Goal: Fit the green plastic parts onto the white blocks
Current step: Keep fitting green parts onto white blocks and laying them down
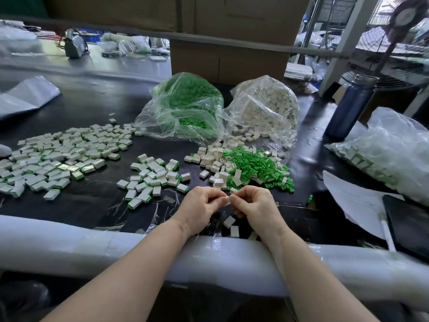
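Observation:
My left hand [201, 206] and my right hand [254, 206] meet fingertip to fingertip just above the table's near edge, pinching a small white block [228, 200] between them. Most of the block is hidden by the fingers, and no green part shows on it. Beyond the hands lies a loose heap of green plastic parts [256, 165] mixed with bare white blocks [217, 159]. Three white blocks [229, 221] lie under my hands. Blocks fitted with green parts [153, 176] are scattered to the left, with a larger spread [58, 154] further left.
A clear bag of green parts [185, 105] and a clear bag of white blocks [267, 105] sit behind the heap. A blue bottle [350, 108], another filled bag [392, 154], papers [357, 201] and a dark tablet [408, 224] stand on the right. White foam padding [92, 247] lines the near edge.

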Motion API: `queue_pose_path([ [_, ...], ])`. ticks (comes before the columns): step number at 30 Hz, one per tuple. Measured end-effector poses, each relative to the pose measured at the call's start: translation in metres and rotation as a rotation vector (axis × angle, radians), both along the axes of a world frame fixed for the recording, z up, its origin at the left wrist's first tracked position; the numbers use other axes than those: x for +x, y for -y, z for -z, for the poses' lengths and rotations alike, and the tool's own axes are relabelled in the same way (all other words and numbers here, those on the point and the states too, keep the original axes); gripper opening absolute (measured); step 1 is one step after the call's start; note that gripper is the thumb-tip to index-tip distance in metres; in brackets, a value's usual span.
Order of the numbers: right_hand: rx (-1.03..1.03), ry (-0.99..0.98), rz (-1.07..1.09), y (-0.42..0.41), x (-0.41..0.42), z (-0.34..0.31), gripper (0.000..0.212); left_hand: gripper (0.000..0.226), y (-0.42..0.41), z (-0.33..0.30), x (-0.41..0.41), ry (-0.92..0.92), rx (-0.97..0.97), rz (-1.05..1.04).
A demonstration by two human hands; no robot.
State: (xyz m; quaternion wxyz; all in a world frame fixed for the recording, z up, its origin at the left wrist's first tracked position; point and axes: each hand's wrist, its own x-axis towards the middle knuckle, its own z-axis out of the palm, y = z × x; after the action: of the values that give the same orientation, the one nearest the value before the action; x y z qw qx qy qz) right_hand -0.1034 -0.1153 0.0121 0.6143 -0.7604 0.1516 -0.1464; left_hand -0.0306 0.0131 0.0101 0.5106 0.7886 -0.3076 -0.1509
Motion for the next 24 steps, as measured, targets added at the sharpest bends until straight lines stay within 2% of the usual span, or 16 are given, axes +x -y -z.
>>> queue_pose_path([
  [6, 0.072, 0.091, 0.041, 0.0024, -0.0004, 0.0001, 0.01, 0.013, 0.0015, -0.002, -0.0043, -0.037, -0.088, 0.012],
  [13, 0.083, 0.13, -0.017, 0.002, -0.0005, 0.0009, 0.017, 0.016, 0.0015, -0.0009, -0.0019, -0.017, -0.082, -0.01],
  [22, 0.042, 0.106, -0.025, 0.0022, 0.0018, 0.0039, 0.003, 0.022, 0.0029, -0.0017, -0.0004, -0.032, -0.146, -0.01],
  [24, 0.023, 0.059, -0.077, 0.0008, 0.0035, 0.0048, 0.008, 0.016, 0.0026, -0.002, -0.0007, -0.022, -0.145, 0.004],
])
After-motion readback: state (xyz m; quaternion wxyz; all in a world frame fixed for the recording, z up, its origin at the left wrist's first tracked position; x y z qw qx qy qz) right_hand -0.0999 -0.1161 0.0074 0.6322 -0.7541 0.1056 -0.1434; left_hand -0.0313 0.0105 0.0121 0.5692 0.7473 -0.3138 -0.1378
